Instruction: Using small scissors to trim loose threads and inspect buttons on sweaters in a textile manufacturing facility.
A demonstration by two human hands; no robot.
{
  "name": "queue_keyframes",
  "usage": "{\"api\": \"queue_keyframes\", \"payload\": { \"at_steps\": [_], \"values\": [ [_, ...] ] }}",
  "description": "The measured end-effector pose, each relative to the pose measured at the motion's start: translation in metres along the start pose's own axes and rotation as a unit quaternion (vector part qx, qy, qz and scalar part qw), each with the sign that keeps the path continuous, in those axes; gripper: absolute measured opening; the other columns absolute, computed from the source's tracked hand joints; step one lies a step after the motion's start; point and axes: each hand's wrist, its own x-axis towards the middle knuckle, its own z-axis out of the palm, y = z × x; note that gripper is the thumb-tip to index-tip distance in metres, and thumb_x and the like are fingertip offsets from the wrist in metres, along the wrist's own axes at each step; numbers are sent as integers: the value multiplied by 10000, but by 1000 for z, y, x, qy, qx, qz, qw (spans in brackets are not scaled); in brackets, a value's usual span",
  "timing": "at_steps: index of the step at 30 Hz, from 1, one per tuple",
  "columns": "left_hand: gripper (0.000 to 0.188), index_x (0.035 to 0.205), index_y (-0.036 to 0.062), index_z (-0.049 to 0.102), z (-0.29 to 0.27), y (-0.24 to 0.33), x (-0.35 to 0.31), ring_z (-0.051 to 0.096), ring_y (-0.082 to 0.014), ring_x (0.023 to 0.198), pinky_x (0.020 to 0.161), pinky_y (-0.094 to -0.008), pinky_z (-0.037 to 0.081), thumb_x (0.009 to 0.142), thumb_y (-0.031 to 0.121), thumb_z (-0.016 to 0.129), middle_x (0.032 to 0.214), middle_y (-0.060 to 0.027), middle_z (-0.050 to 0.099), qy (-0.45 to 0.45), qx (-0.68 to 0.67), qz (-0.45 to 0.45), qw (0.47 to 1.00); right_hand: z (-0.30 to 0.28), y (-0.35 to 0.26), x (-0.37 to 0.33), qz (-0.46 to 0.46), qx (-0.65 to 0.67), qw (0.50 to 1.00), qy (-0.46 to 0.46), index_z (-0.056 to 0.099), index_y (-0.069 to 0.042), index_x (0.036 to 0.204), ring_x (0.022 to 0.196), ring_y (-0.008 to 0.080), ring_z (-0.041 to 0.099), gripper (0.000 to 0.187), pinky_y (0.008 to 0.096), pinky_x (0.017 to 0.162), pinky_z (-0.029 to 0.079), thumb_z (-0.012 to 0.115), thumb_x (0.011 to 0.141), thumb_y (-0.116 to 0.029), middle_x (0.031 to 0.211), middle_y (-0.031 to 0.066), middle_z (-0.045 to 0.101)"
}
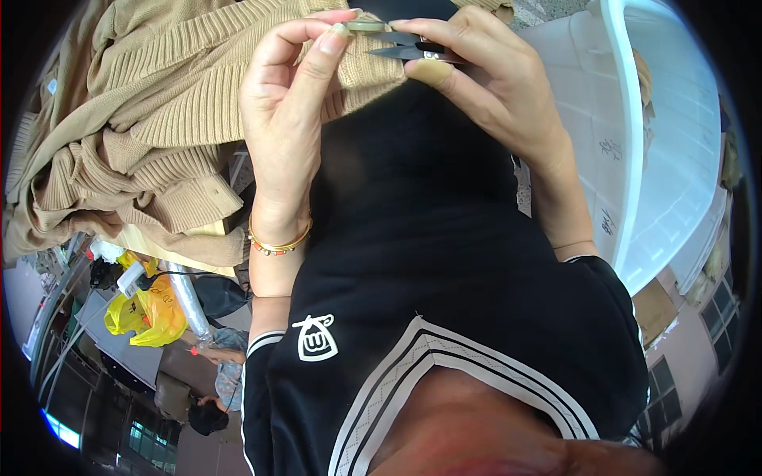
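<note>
**Snips meeting button at sweater edge**

Both hands are working up close at the top of the view, w/ a tan ribbed sweater [151, 119] bunched to the person's left and spilling down over the clutter below. Left hand [290, 103] is pinching a round olive button [363, 26] btwn thumb and forefinger, right at the sweater's ribbed edge. Right hand [484, 87] is gripping small thread snips [409, 46], fingers curled round the handle end, thumb pressing underneath.

Key relation: the snips' long axis is running roughly horizontal, blade tips pointing toward the person's left, straight at the button. Tips are sitting just beside and under the button, nearly touching; can't tell if the blades are closed on a thread. Left hand is nearer the button, right hand nearer the handle.

A white plastic tub [635, 143] is standing to the right, behind the right wrist. Gold bangle [278, 242] is showing on the left wrist.
</note>
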Motion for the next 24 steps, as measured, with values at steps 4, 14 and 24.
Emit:
{"api": "queue_keyframes", "payload": {
  "at_steps": [4, 14, 24],
  "values": [
    [118, 1107, 1, 620, -1, 2, 0, 615, -137, 1111, 977, -260, 482, 1014, 68, 590, 1246, -147, 651, -14, -3, 21, 1000, -1, -5, 3, 43, 28, 999, 17, 706, -19, 1148, 690, 202, 561, 303, 306, 638, 447, 769, 869, -120, 774, 87, 562],
    [97, 1070, 9, 641, -5, 3, -2, 607, -86, 1015, 857, -220, 493, 980, 45, 637, 1296, -102, 601, -52, 53, 50, 996, 0, -2, 4, 48, 66, 996, 19, 717, -23, 1117, 696, 214, 574, 273, 319, 641, 456, 764, 862, -109, 768, 90, 573],
    [80, 1026, -20, 667, 2, 3, -7, 629, -69, 943, 793, -199, 512, 956, 17, 656, 1280, -83, 571, -71, 130, 62, 987, 2, -6, -4, 42, 4, 999, 29, 734, -48, 1073, 682, 219, 581, 230, 318, 621, 451, 763, 851, -101, 763, 102, 564]
  ]
}}
